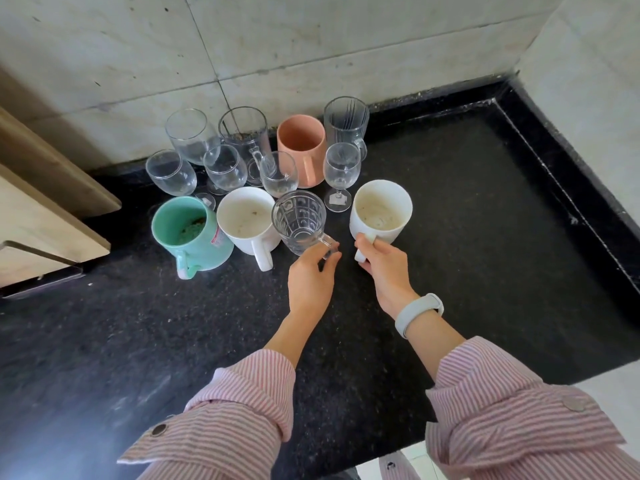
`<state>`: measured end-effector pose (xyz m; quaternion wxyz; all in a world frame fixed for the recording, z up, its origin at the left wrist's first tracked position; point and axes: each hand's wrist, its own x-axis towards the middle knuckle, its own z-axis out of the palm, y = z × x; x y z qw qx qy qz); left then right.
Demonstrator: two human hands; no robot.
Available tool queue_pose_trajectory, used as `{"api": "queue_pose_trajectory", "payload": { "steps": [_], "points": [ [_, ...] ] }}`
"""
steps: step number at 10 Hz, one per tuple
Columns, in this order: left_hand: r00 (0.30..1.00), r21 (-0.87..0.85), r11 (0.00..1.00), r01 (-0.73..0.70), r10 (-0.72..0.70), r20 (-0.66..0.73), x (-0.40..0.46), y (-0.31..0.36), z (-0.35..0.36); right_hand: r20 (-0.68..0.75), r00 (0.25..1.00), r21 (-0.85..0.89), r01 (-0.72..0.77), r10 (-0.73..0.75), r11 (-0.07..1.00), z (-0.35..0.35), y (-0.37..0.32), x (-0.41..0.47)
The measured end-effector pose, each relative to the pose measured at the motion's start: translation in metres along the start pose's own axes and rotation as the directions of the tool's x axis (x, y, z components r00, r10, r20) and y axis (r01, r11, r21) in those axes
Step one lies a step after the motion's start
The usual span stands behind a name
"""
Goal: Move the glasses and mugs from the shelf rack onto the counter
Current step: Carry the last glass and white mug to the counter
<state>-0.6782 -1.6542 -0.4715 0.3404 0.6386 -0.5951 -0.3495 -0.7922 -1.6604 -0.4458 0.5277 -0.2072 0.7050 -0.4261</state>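
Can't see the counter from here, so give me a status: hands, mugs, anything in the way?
Left hand grips patterned glass mug handle. Right hand grips white mug handle. Both mugs at counter level. Nothing blocking; other glassware crowds left.

A cluster of drinkware stands on the black speckled stone counter (450,237) at upper centre of the frame, against the pale tiled wall (242,46). In the front row, left to right: mint-green ceramic mug (188,233), white ceramic mug (247,223), patterned clear glass mug (299,221), and, set apart to the right, a second white ceramic mug (379,211). Behind them stand clear stemmed wine glasses (225,166), with a salmon-pink mug (301,147) between a tall plain glass tumbler (244,133) and a ribbed glass mug (346,121). The wooden shelf rack (45,209) sits at the left edge.
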Motion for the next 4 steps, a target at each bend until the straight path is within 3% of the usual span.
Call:
{"api": "queue_pose_trajectory", "payload": {
  "steps": [2,3,4],
  "points": [
    [1.0,0.18,0.984,0.013,-0.016,0.015,-0.004,0.003,-0.001,0.016,0.993,-0.14,0.115,-0.114,0.983,0.0,0.0,-0.005],
    [0.99,0.283,0.959,-0.013,-0.026,0.136,-0.018,-0.004,-0.011,0.072,0.985,-0.322,0.17,-0.154,0.931,-0.001,0.0,-0.012],
    [0.963,0.406,0.912,-0.051,-0.063,0.263,-0.039,-0.014,-0.018,0.151,0.984,-0.58,0.164,-0.093,0.798,-0.013,-0.001,-0.024]
  ]
}}
